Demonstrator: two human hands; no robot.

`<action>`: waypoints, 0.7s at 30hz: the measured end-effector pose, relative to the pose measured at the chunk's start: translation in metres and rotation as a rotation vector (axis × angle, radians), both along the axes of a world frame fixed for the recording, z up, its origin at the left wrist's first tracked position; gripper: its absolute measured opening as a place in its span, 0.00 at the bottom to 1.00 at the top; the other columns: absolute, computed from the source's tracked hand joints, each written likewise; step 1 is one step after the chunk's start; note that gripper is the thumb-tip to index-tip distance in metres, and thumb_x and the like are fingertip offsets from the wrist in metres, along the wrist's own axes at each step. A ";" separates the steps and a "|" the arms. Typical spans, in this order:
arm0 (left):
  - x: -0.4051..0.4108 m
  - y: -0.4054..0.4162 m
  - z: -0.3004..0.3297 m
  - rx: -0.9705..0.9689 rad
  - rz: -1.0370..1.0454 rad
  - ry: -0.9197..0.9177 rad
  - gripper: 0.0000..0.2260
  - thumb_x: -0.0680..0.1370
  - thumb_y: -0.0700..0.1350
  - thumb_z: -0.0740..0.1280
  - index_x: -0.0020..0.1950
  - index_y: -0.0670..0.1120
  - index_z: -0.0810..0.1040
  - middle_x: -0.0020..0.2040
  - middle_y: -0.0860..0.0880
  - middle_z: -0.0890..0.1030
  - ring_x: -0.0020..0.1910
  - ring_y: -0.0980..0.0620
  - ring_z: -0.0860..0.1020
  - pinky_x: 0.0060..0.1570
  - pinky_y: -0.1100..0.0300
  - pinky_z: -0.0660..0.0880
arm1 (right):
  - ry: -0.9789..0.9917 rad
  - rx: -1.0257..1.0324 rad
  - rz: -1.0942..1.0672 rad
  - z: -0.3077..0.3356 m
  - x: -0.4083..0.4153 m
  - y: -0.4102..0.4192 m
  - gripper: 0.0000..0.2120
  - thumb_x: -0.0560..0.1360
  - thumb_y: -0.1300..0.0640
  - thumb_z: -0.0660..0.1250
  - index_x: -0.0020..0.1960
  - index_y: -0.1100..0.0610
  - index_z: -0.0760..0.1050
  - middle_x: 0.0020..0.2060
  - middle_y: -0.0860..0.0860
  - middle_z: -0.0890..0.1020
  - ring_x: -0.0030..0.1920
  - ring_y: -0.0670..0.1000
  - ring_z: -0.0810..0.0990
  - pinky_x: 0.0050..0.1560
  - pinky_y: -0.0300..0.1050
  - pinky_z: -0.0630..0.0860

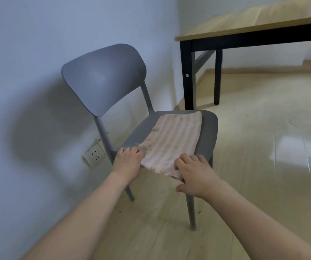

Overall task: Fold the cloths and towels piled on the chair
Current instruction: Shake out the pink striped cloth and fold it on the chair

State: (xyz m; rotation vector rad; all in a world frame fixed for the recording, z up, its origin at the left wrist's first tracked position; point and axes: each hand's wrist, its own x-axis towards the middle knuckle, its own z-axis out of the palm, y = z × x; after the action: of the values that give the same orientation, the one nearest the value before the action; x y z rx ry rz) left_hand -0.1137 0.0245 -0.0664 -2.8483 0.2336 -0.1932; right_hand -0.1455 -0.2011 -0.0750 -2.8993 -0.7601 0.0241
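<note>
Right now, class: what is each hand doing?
Left hand: grips the pink-and-white striped towel at its near corner.
Right hand: pinches its near edge.

A pink-and-white striped terry towel [171, 141] lies flat on the seat of a grey plastic chair [104, 77]; the left hand [128, 160] grips its near left corner, the right hand [196, 175] its near right corner, overhanging the seat edge
</note>
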 end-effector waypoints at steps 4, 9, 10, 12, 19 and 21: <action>-0.010 0.001 0.014 0.020 -0.077 0.005 0.15 0.75 0.39 0.59 0.57 0.51 0.80 0.55 0.51 0.76 0.55 0.48 0.74 0.54 0.55 0.66 | -0.215 0.092 0.071 -0.005 -0.012 -0.015 0.05 0.77 0.54 0.60 0.51 0.54 0.71 0.47 0.50 0.76 0.49 0.55 0.76 0.58 0.49 0.69; -0.030 0.004 0.030 -0.453 -0.059 0.067 0.07 0.78 0.42 0.63 0.42 0.51 0.78 0.41 0.54 0.79 0.43 0.52 0.77 0.39 0.58 0.68 | 0.051 0.436 -0.005 0.016 -0.026 -0.038 0.11 0.81 0.52 0.56 0.43 0.55 0.68 0.35 0.50 0.76 0.35 0.55 0.74 0.37 0.51 0.71; -0.030 0.005 0.033 -0.636 -0.028 0.111 0.07 0.78 0.42 0.65 0.42 0.50 0.78 0.39 0.53 0.80 0.40 0.53 0.77 0.38 0.58 0.69 | 0.103 0.516 -0.045 0.021 -0.026 -0.043 0.12 0.81 0.52 0.56 0.42 0.56 0.68 0.33 0.50 0.75 0.34 0.54 0.74 0.35 0.51 0.70; -0.029 0.005 0.041 -1.004 0.024 0.150 0.06 0.78 0.41 0.68 0.42 0.49 0.81 0.38 0.50 0.81 0.39 0.54 0.77 0.42 0.59 0.70 | 0.180 0.645 -0.121 0.033 -0.021 -0.050 0.12 0.81 0.52 0.57 0.42 0.57 0.71 0.33 0.50 0.76 0.34 0.53 0.75 0.35 0.51 0.71; 0.012 -0.019 0.052 -1.444 0.115 0.195 0.04 0.77 0.42 0.69 0.49 0.49 0.82 0.47 0.48 0.83 0.48 0.50 0.78 0.48 0.59 0.73 | 0.264 0.836 -0.389 0.051 0.024 -0.070 0.11 0.81 0.55 0.57 0.43 0.57 0.74 0.38 0.51 0.78 0.36 0.49 0.76 0.34 0.42 0.70; 0.034 -0.034 0.050 -1.455 0.153 0.161 0.03 0.76 0.41 0.69 0.45 0.49 0.80 0.43 0.49 0.81 0.44 0.51 0.77 0.43 0.60 0.72 | 0.230 0.825 -0.453 0.048 0.045 -0.075 0.12 0.81 0.55 0.56 0.42 0.57 0.72 0.37 0.50 0.75 0.36 0.49 0.72 0.34 0.42 0.65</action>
State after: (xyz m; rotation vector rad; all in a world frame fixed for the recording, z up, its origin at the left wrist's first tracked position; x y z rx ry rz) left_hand -0.0802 -0.0096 -0.0160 -4.3048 -0.2223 -0.1089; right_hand -0.1007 -0.2757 -0.0270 -2.1495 -0.0220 -0.0052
